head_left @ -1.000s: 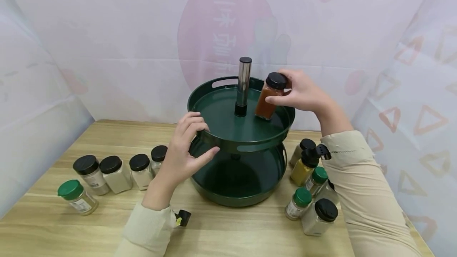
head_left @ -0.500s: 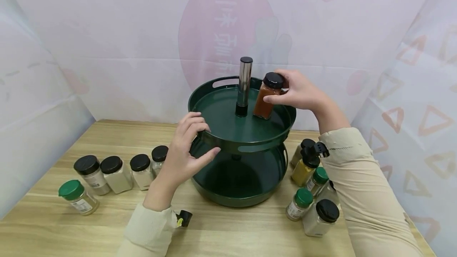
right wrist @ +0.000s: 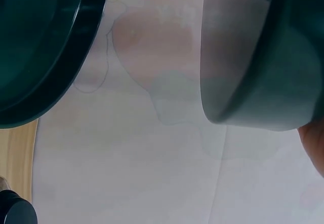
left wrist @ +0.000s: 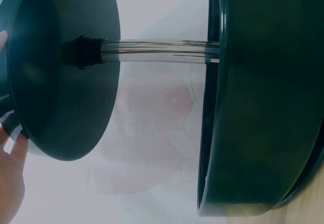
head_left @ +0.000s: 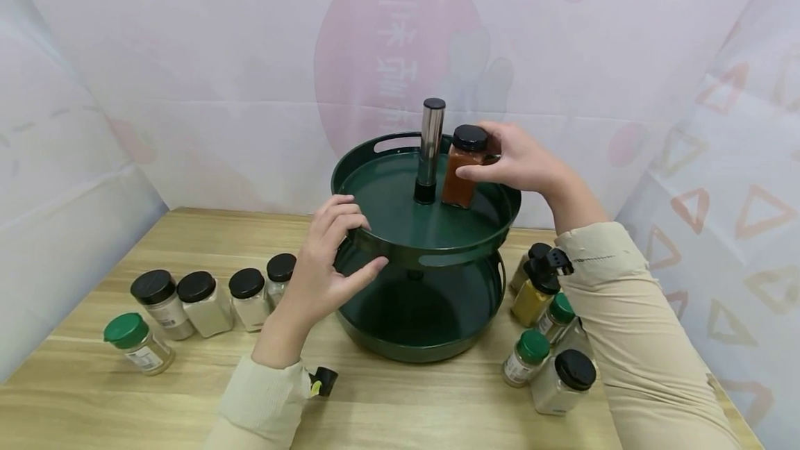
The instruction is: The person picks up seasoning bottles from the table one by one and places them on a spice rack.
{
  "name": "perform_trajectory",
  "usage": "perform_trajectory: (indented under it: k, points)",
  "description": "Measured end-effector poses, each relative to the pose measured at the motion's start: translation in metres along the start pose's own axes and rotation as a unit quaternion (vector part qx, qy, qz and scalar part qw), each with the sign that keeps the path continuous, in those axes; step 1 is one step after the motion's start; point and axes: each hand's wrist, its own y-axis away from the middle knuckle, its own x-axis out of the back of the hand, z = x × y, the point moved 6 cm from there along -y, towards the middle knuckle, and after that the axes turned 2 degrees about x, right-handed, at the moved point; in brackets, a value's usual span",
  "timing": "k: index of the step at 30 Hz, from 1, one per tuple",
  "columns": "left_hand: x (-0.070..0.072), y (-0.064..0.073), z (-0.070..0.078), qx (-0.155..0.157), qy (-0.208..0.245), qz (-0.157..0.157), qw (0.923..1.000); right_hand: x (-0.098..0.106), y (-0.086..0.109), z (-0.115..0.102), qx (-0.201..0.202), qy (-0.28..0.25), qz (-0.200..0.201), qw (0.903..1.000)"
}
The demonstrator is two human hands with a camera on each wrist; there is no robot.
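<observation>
A two-tier dark green tray stand (head_left: 412,356) with a steel post (head_left: 431,144) stands mid-table. My right hand (head_left: 521,158) grips a square spice jar (head_left: 459,179) of red-brown powder with a black lid. The jar is upright over the upper tray, right of the post; whether its base touches cannot be told. My left hand (head_left: 325,262) holds the upper tray's near-left rim, fingers curled over the edge and thumb spread along the outer wall. In the left wrist view part of the left hand (left wrist: 11,176) touches that tray. The right wrist view shows a sliver of the right hand (right wrist: 315,145).
Left on the wooden table (head_left: 400,415) stand several black-lidded jars (head_left: 206,304) and a green-lidded jar (head_left: 140,346). On the right are more jars, among them one of yellow powder (head_left: 530,303), a green-lidded one (head_left: 525,360) and a pale one (head_left: 562,384). White cloth walls surround the table.
My right hand has moved the red-brown jar slightly left towards the post, and the jar has come from tilted to nearly upright. The left hand stays at the rim.
</observation>
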Motion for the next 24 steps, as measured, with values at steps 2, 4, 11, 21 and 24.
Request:
perform_trajectory:
  k: [2,4,11,21,24]
  points:
    - [0.0,-0.001,0.001,-0.002,0.002,0.001,1.0,0.0,0.0,0.0,-0.002,0.001,0.003,1.0]
    - [0.0,-0.001,0.001,-0.004,0.003,0.002,1.0,0.001,0.001,0.001,-0.007,-0.003,0.006,1.0]
    - [-0.001,-0.002,0.002,-0.003,0.006,0.001,1.0,0.002,0.003,0.004,-0.017,-0.011,0.011,0.9997]
    - [-0.002,-0.002,0.001,-0.004,0.008,0.002,1.0,0.006,0.01,0.003,-0.043,-0.027,-0.008,0.9987]
    - [-0.002,-0.002,0.001,-0.005,0.008,0.003,1.0,0.012,0.018,0.002,-0.059,-0.04,-0.005,0.9975]
